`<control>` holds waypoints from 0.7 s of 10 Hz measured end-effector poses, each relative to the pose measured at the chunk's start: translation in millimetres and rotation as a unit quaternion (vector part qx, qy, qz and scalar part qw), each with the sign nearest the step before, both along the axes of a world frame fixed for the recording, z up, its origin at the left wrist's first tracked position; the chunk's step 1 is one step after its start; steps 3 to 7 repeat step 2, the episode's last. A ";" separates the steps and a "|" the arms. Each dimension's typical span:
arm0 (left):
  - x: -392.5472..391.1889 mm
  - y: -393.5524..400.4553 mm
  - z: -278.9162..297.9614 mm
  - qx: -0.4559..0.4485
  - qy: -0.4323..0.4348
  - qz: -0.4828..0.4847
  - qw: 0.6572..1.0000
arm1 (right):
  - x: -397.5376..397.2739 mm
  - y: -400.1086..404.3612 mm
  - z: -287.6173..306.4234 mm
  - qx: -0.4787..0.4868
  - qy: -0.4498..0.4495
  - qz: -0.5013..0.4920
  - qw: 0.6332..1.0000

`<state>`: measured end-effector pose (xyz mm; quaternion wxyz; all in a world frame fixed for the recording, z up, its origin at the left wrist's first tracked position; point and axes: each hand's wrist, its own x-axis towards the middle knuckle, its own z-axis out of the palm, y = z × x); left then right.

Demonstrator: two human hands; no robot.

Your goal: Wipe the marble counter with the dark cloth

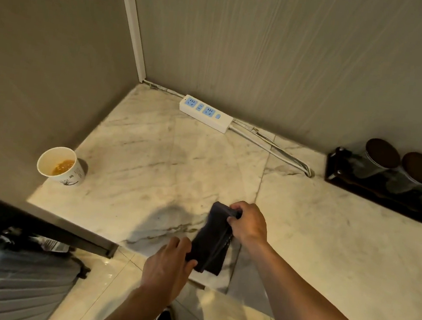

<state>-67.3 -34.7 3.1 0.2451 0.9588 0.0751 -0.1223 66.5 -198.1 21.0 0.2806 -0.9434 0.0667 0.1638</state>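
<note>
Luggage (3,280), grey and ribbed, is seen on the floor at the far left, below the counter's edge. Next, a paper cup (61,166) with orange liquid is found near the left edge of the marble counter (167,153), close to the side wall. Further along, a white power strip (205,113) is laid against the back wall, its cable run rightward along the wall.

Near the front edge of the counter the dark cloth (213,239) is held folded into a long band. Its near end is gripped by the left hand (166,267), fingers curled over the fabric with the thumb closed against them; its far end is pinched by the right hand (248,224), fingers bunched tightly round the fold. Whether the cloth is pressed to the stone or held just above it cannot be told.

The cloth is judged soft, limp and light, so it will sag and unfold unless kept gathered; a flat palm over a folded pad would be the better hold for wiping.

At the far right, dark-lidded canisters (398,167) are kept on a black tray (378,195).
</note>
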 end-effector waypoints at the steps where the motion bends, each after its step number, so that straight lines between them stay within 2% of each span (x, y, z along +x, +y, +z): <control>1: 0.8 -2.2 3.7 -0.001 0.010 -0.003 1.000 | -1.2 -0.6 2.1 0.003 -0.008 -0.007 1.000; 2: 5.4 -2.1 11.9 0.018 0.004 0.002 1.000 | -9.4 -5.5 6.7 0.050 -0.018 -0.034 0.998; 7: 5.4 -2.1 11.9 0.018 0.004 0.002 1.000 | -9.4 -5.5 6.7 0.050 -0.018 -0.034 0.998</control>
